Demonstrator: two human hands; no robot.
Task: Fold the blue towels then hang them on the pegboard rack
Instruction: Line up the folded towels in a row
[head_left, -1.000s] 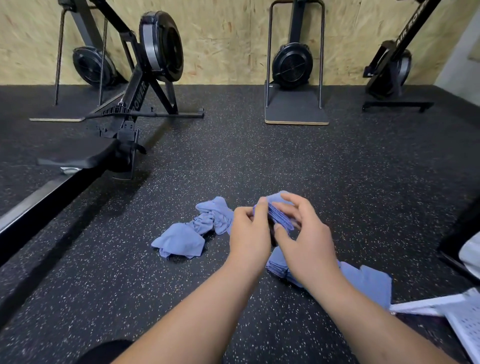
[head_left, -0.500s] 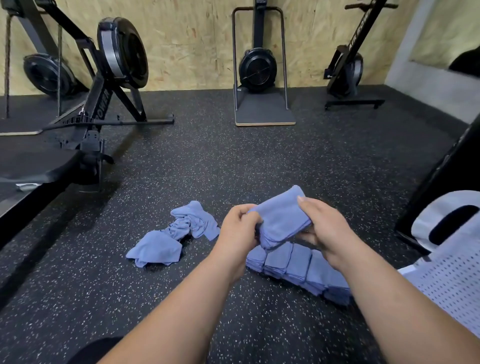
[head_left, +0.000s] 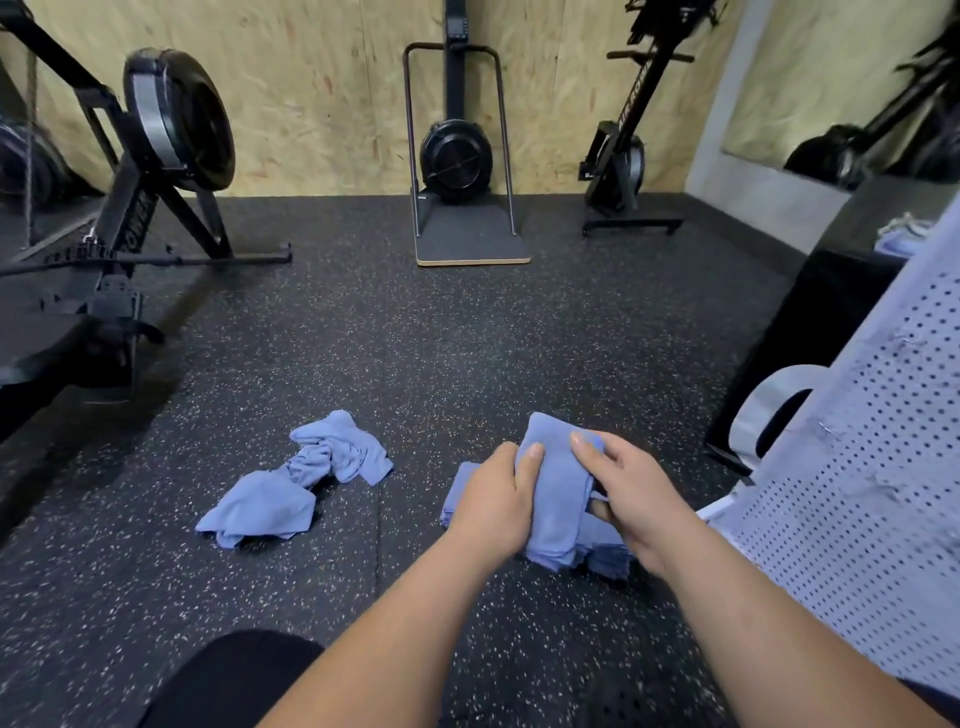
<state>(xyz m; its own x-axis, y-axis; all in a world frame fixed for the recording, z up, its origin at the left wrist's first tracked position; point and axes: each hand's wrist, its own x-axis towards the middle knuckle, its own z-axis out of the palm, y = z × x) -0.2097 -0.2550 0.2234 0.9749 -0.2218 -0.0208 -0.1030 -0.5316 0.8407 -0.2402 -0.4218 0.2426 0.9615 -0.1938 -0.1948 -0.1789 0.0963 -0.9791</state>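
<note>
Rightward the view has swung, bringing the pegboard (head_left: 857, 519) beside the grip; crumpled towels (head_left: 291, 483) lie left of it. Left hand (head_left: 493, 504) and right hand (head_left: 634, 493) clamp the folded towel (head_left: 553, 499) above the stack (head_left: 605, 557). Loosening either could let folds spring open.

near rower (head_left: 132, 218): POWER; upright rower (head_left: 629, 111): AIR ROWER

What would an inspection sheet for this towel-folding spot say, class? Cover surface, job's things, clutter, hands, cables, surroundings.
Surface: black speckled rubber floor.
Job's things: folded towel held over a folded stack; crumpled towels lying to the left; white pegboard rack at right.
Clutter: nothing seen.
Hands: left hand and right hand both grip the folded towel.
Cables: nothing seen.
Surroundings: exercise machines along a plywood wall.
</note>
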